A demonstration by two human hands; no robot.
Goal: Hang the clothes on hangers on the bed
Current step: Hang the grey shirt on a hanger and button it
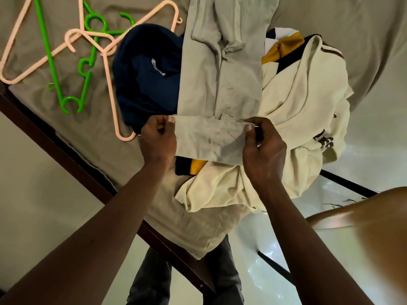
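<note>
Two hands on one garment, is it so? asks the first speaker.

Yes, answers the second. The person's left hand (157, 137) pinches the left corner of a folded edge of the grey-green trousers (220, 73) between thumb and forefinger, with the other fingers curled in. The right hand (263, 150) pinches the right corner in the same way. The edge is stretched flat between them.

And where do the trousers lie?

On the bed (94, 137), running away from the person, over the heap of other clothes. A navy garment (147, 78) lies just beside them on the left, partly under them. A cream garment (304, 102) lies on the right and hangs over the near edge of the bed. A yellow and black garment (282, 49) shows between these.

The hangers?

The pink hangers (109, 84) and the green hangers (47, 40) lie crossed over each other on the sheet, left of the clothes and apart from both hands. One pink hanger touches the navy garment. No garment is on any hanger.
</note>
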